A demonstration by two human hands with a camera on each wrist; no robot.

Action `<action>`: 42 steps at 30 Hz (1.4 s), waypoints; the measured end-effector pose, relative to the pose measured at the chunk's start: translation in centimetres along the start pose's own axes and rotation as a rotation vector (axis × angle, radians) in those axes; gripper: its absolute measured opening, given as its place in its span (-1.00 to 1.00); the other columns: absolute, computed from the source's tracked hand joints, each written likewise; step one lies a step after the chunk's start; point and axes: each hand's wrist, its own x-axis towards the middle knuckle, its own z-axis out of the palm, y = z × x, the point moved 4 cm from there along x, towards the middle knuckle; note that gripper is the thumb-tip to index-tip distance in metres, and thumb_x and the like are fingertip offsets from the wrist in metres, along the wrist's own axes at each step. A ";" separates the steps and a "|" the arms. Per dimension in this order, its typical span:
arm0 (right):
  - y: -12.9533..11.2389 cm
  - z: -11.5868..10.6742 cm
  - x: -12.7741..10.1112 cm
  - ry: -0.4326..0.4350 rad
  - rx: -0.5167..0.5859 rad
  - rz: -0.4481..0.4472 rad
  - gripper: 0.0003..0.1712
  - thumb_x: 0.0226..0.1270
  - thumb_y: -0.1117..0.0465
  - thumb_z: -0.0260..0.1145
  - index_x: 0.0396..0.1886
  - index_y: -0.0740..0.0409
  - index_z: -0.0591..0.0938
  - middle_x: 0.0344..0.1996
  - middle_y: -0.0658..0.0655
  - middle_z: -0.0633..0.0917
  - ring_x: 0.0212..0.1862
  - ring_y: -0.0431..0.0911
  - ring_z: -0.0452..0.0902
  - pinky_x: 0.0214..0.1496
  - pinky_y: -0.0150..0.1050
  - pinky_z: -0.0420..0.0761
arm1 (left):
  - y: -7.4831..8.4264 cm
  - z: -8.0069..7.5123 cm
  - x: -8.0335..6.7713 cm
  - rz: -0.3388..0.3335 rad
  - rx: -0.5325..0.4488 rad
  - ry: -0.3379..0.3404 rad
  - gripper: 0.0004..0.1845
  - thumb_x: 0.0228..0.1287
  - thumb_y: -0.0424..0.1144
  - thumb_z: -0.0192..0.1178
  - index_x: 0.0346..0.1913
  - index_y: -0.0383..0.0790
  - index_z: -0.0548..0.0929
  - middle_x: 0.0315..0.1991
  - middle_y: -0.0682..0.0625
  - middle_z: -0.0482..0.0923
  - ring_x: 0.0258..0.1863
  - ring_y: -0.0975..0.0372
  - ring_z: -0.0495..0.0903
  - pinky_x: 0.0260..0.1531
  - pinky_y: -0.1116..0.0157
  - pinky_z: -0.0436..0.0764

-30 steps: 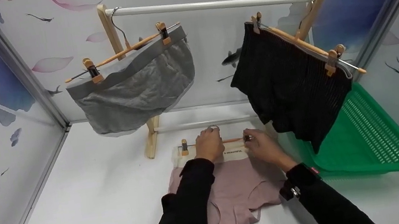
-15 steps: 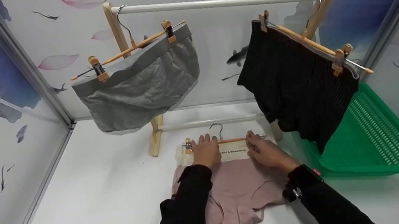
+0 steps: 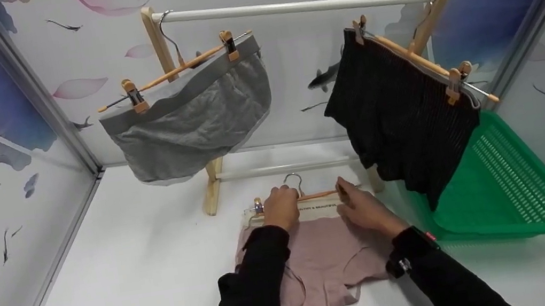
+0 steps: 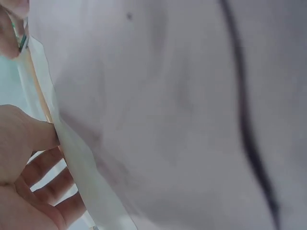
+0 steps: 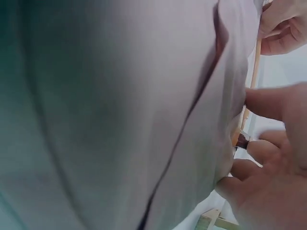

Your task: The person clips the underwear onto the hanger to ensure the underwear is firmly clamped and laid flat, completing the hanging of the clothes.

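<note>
Pink panties (image 3: 320,254) with a cream waistband lie flat on the white table, waistband away from me. A wooden clip hanger (image 3: 318,195) runs along that waistband, its metal hook pointing to the rack. My left hand (image 3: 281,210) grips the hanger bar and waistband beside the left clip (image 3: 258,206); in the left wrist view the thumb (image 4: 41,134) is on the near side, fingers behind. My right hand (image 3: 367,210) holds the hanger's right end with the waistband. In the right wrist view, the right clip (image 5: 242,140) shows by its fingers, partly hidden.
A rack with a white rail (image 3: 294,7) stands behind. Grey underpants (image 3: 196,115) hang from a clip hanger at left, black ribbed shorts (image 3: 401,112) from another at right. A green basket (image 3: 543,228) stands at right, partly behind the black shorts. Printed panels enclose the table.
My left hand has moved left along the hanger from near its hook, first flat-fingered, now curled around the bar. The hanger bar has shifted slightly towards me. My right hand stays at the right end.
</note>
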 end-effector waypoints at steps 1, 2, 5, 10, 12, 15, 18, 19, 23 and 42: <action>0.1 -0.1 0.0 0.029 0.024 0.008 -0.21 0.55 0.32 0.17 0.57 0.46 0.02 0.42 0.50 0.31 0.40 0.32 0.30 0.35 0.18 0.36 | 0.1 -0.1 -0.1 0.007 0.001 -0.006 -0.86 0.17 -0.47 0.37 -0.24 -0.21 0.81 -0.27 -0.11 0.70 -0.25 0.01 0.63 -0.26 0.10 0.67; 0.1 -0.3 0.0 0.053 0.043 0.021 -0.19 0.54 0.31 0.18 0.58 0.45 0.00 0.42 0.50 0.30 0.41 0.32 0.28 0.36 0.17 0.35 | 0.1 -0.3 -0.3 0.012 0.002 -0.014 -0.86 0.18 -0.47 0.37 -0.23 -0.22 0.80 -0.27 -0.11 0.70 -0.24 0.01 0.64 -0.26 0.10 0.67; 0.3 -1.2 -0.2 0.081 0.091 0.079 -0.16 0.56 0.25 0.18 0.60 0.41 -0.05 0.51 0.50 0.14 0.51 0.34 0.06 0.43 0.22 0.22 | 0.2 -0.9 -0.5 0.056 -0.016 -0.036 -0.85 0.23 -0.50 0.33 -0.19 -0.23 0.75 -0.26 -0.12 0.71 -0.22 0.01 0.67 -0.26 0.11 0.68; 0.2 -3.0 -0.6 0.114 0.133 0.115 -0.16 0.56 0.17 0.23 0.60 0.37 0.03 0.51 0.44 0.20 0.48 0.29 0.18 0.44 0.20 0.23 | 0.0 -2.3 -0.4 0.142 -0.083 -0.043 -0.77 0.25 -0.55 0.30 -0.08 -0.25 0.70 -0.20 -0.13 0.71 -0.17 0.00 0.68 -0.18 0.13 0.67; 0.0 -3.6 -0.5 0.180 0.145 0.105 -0.21 0.52 0.15 0.28 0.56 0.36 0.18 0.38 0.42 0.42 0.34 0.23 0.43 0.35 0.12 0.38 | -0.1 -3.0 -0.2 0.170 -0.106 -0.009 -0.77 0.27 -0.55 0.28 -0.07 -0.25 0.69 -0.19 -0.13 0.71 -0.16 -0.01 0.67 -0.14 0.14 0.66; -0.3 -4.4 -0.2 0.297 0.229 0.072 -0.33 0.44 0.14 0.38 0.42 0.32 0.43 0.13 0.32 0.66 0.05 0.06 0.67 0.13 -0.10 0.56 | -0.1 -4.4 0.0 0.212 -0.157 0.051 -0.83 0.37 -0.50 0.23 -0.05 -0.27 0.68 -0.16 -0.14 0.71 -0.11 -0.01 0.67 -0.07 0.14 0.64; -0.7 -5.1 -0.1 0.355 0.420 0.024 -0.42 0.35 0.19 0.46 0.30 0.30 0.56 -0.04 0.26 0.74 -0.11 -0.05 0.72 -0.04 -0.26 0.65 | 0.1 -6.1 0.2 0.269 -0.203 0.107 -0.86 0.46 -0.45 0.16 -0.04 -0.28 0.67 -0.15 -0.14 0.70 -0.09 -0.02 0.66 -0.02 0.13 0.61; -0.8 -5.3 -0.1 0.357 0.475 0.015 -0.44 0.33 0.19 0.48 0.27 0.30 0.58 -0.06 0.26 0.74 -0.14 -0.07 0.73 -0.07 -0.29 0.66 | 0.2 -6.7 0.3 0.289 -0.212 0.122 -0.87 0.48 -0.43 0.14 -0.04 -0.28 0.67 -0.14 -0.14 0.70 -0.09 -0.02 0.66 -0.01 0.13 0.61; -1.4 -6.4 -0.5 0.312 0.630 0.024 -0.47 0.28 0.17 0.52 0.17 0.34 0.65 -0.02 0.26 0.72 -0.12 -0.11 0.74 -0.05 -0.29 0.68 | 0.7 -9.0 0.5 0.359 -0.223 0.170 -0.87 0.48 -0.43 0.14 -0.04 -0.27 0.66 -0.15 -0.13 0.70 -0.12 -0.02 0.64 -0.04 0.12 0.60; -7.9 -12.0 -2.8 0.441 0.571 -0.119 -0.58 0.42 0.10 0.39 0.10 0.32 0.70 0.05 0.17 0.73 0.11 -0.16 0.66 0.02 -0.30 0.65 | 3.8 -17.1 3.4 0.481 -0.307 0.308 -0.86 0.52 -0.32 0.15 -0.08 -0.24 0.71 -0.12 -0.08 0.67 -0.05 0.07 0.62 0.08 0.15 0.53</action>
